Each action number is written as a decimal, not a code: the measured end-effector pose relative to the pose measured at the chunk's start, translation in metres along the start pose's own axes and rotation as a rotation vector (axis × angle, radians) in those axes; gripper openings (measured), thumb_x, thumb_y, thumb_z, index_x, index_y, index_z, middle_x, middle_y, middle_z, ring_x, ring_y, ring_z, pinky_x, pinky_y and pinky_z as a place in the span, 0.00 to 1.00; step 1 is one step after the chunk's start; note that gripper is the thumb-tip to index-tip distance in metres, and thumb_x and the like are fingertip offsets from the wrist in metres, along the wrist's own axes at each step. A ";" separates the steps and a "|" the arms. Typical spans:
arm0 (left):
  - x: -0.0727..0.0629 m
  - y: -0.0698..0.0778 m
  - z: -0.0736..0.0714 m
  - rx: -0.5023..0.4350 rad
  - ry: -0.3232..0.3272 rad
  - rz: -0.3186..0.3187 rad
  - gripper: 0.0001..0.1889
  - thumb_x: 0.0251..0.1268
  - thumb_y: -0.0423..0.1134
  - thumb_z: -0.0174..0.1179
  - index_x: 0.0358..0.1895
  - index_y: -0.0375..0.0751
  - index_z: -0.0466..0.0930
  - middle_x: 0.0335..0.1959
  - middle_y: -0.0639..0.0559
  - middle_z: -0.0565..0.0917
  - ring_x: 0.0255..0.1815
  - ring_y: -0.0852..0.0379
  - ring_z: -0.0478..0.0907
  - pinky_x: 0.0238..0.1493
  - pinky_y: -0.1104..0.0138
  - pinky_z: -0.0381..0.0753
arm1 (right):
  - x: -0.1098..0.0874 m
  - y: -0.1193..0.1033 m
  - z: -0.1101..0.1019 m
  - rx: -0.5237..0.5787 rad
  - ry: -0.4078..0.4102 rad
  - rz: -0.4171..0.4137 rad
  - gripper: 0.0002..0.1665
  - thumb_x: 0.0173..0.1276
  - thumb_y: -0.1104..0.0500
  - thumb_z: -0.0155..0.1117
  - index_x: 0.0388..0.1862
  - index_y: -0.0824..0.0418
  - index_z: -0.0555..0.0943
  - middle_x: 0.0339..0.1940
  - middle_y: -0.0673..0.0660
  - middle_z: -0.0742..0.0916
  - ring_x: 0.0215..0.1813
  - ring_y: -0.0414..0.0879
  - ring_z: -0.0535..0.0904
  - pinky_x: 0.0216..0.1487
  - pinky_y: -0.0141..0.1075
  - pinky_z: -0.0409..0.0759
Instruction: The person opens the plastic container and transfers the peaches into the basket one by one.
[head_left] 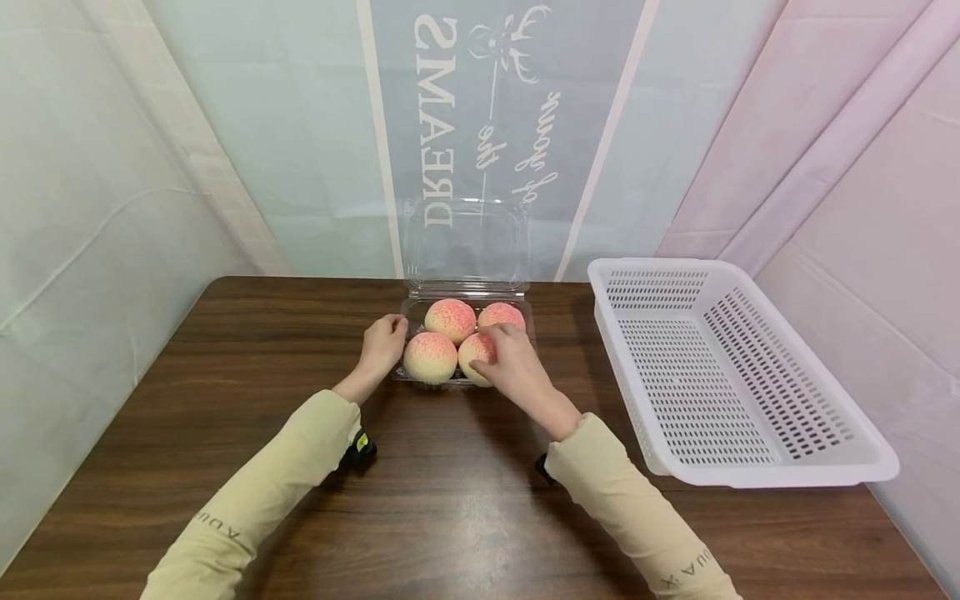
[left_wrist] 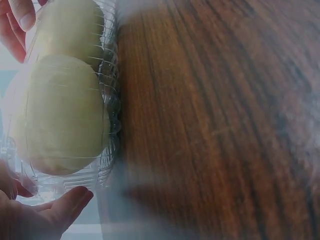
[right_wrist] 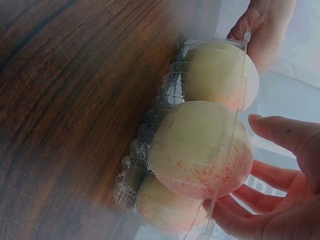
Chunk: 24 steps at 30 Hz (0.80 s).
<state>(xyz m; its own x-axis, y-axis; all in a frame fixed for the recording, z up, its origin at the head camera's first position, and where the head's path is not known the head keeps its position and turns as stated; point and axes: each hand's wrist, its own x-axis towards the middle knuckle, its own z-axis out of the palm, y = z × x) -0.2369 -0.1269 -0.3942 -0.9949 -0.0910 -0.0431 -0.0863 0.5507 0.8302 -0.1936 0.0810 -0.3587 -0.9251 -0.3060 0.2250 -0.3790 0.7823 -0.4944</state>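
Several pale-yellow peaches with pink speckled tops sit in a clear plastic clamshell box, its lid standing up at the back. My left hand holds the box's left side, thumb by the front corner and fingers behind the wall. Over the front-right peach is my right hand, fingers spread loosely around it. In the right wrist view, the thumb stands a little off this peach while the fingertips are right at its far side. The front-left peach lies beside it; two more are behind.
A white perforated plastic basket stands on the right side of the dark wooden table. Behind the table hangs a cloth backdrop with printed lettering. Dark wrist cameras are strapped under both sleeves.
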 end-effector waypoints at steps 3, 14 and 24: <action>0.001 -0.001 0.001 0.009 0.006 0.001 0.21 0.73 0.38 0.38 0.60 0.26 0.65 0.45 0.34 0.77 0.35 0.49 0.72 0.35 0.63 0.72 | 0.000 0.000 0.001 -0.003 -0.011 0.006 0.28 0.53 0.58 0.70 0.52 0.67 0.76 0.51 0.64 0.78 0.54 0.57 0.72 0.53 0.46 0.70; 0.002 -0.003 0.002 0.012 0.014 0.001 0.21 0.73 0.39 0.38 0.60 0.27 0.66 0.44 0.35 0.77 0.34 0.50 0.72 0.35 0.63 0.71 | 0.004 -0.002 0.003 -0.065 -0.080 0.016 0.30 0.54 0.56 0.70 0.55 0.65 0.74 0.54 0.64 0.76 0.55 0.59 0.70 0.52 0.47 0.70; 0.003 -0.004 0.002 0.008 0.009 -0.004 0.21 0.73 0.39 0.39 0.60 0.27 0.66 0.48 0.34 0.75 0.38 0.48 0.72 0.39 0.61 0.72 | 0.009 -0.004 0.003 -0.137 -0.161 0.012 0.32 0.55 0.54 0.69 0.57 0.63 0.73 0.54 0.64 0.75 0.56 0.58 0.70 0.56 0.48 0.66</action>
<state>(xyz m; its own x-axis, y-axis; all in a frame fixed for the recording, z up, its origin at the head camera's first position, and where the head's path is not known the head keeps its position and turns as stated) -0.2393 -0.1277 -0.3986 -0.9941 -0.1002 -0.0414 -0.0905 0.5566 0.8259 -0.2005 0.0731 -0.3569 -0.9255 -0.3709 0.0770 -0.3716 0.8495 -0.3744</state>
